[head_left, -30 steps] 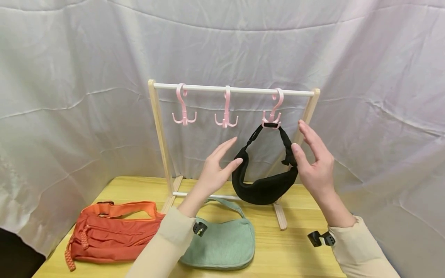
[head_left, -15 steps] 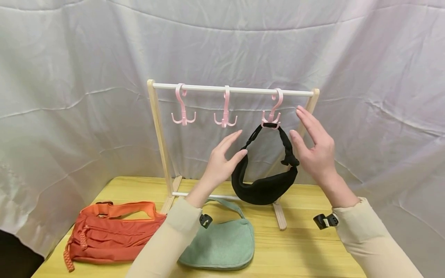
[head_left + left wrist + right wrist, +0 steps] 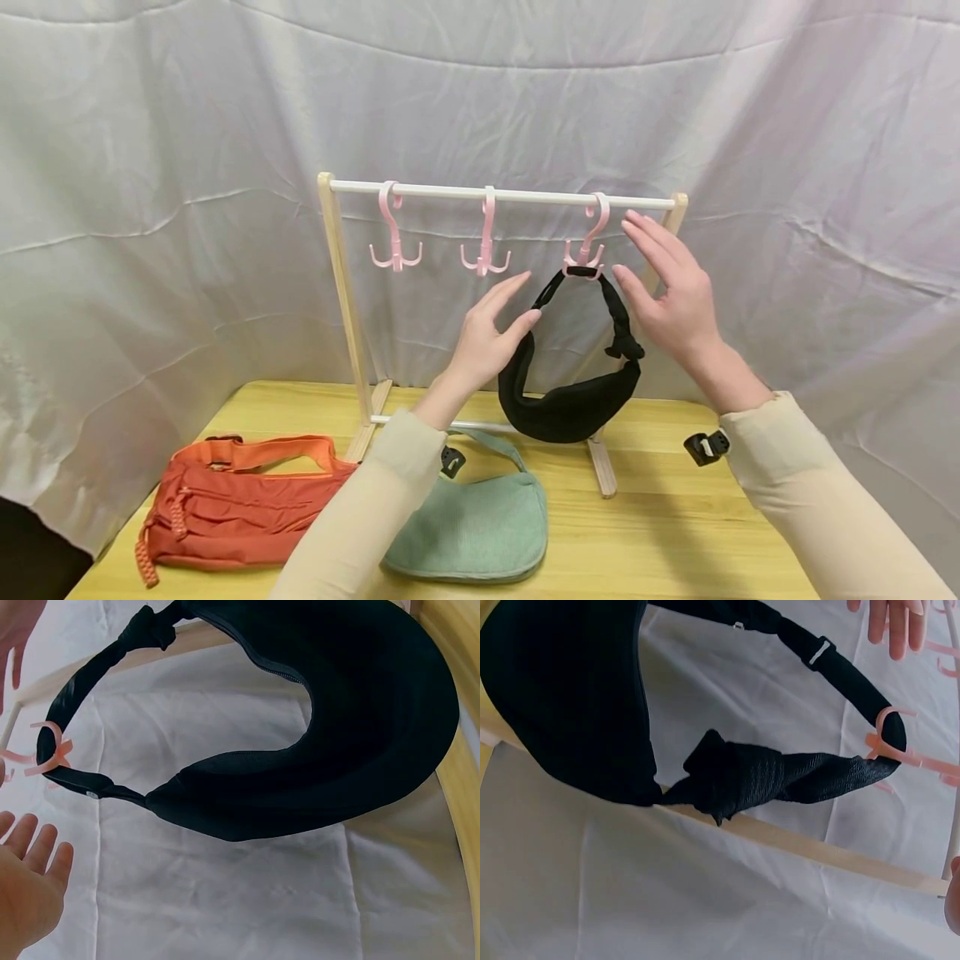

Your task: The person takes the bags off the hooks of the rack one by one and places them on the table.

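A black shoulder bag (image 3: 572,408) hangs by its strap from the rightmost pink hook (image 3: 585,242) on the rack's white bar. The strap, knotted on its right side, loops over the hook's prongs in both wrist views. My left hand (image 3: 483,337) is held up left of the bag, fingers extended and thumb apart. In the left wrist view that hand (image 3: 30,885) is clear of the strap. To the right of the strap, my right hand (image 3: 671,292) is raised with straight fingers close to the hook. Neither hand holds anything.
Two more pink hooks, a left one (image 3: 395,233) and a middle one (image 3: 487,237), hang bare on the wooden rack (image 3: 347,308). An orange-red bag (image 3: 232,508) and a green bag (image 3: 480,525) lie on the wooden table (image 3: 645,533). A grey-white curtain hangs behind.
Both hands have risen alongside the hanging bag, the left also shifting slightly right and the right slightly left toward the hook. The bag stays hanging on the hook.
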### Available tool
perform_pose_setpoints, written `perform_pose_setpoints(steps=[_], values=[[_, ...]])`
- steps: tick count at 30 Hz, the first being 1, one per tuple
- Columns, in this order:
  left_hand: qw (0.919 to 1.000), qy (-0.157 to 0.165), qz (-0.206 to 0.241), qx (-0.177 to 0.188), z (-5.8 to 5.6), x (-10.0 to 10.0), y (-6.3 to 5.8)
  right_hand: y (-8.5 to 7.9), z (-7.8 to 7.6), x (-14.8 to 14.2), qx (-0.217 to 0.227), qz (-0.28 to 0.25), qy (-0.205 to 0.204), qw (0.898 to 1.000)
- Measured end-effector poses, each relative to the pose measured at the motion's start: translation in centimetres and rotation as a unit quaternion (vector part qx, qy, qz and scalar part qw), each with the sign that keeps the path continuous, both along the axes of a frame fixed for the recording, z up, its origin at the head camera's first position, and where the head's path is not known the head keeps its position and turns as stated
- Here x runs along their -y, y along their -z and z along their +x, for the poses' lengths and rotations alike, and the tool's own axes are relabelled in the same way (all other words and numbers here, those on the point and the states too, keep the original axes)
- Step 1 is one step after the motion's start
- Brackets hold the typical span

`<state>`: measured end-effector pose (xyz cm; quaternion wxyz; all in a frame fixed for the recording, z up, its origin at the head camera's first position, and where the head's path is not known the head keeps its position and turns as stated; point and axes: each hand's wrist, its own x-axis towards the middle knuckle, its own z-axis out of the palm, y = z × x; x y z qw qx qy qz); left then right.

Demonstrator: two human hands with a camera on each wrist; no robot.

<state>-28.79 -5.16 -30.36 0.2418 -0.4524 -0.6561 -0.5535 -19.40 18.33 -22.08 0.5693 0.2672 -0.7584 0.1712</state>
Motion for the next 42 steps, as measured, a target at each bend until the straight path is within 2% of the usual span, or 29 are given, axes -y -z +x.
perform_pose_setpoints(steps=[7, 15, 23, 33, 38, 42], values=[[0.9999, -0.009, -0.009, 0.010, -0.7, -0.8, -0.4, -0.9, -1.3, -0.3, 0.005, 0.038, 0.000, 0.999], [0.9997, -0.010, -0.012, 0.016, -1.2, -1.6, -0.5, -2.0, -2.1, -0.7, 0.004, 0.054, 0.010, 0.998], [0.9997, -0.008, -0.012, 0.019, -1.4, -3.0, -0.4, -3.6, -2.3, -1.5, 0.036, 0.110, 0.051, 0.992], [0.9996, -0.010, -0.014, 0.023, -1.6, -4.3, 0.2, -4.6, -2.8, -2.4, 0.066, 0.140, 0.072, 0.985], [0.9997, 0.001, 0.006, 0.022, -1.9, -4.9, 0.5, -5.2, -3.2, -2.6, 0.070, 0.152, 0.069, 0.984], [0.9992, 0.013, 0.034, 0.014, -2.2, -5.7, 0.5, -5.6, -3.6, -2.5, 0.056, 0.152, 0.048, 0.986]])
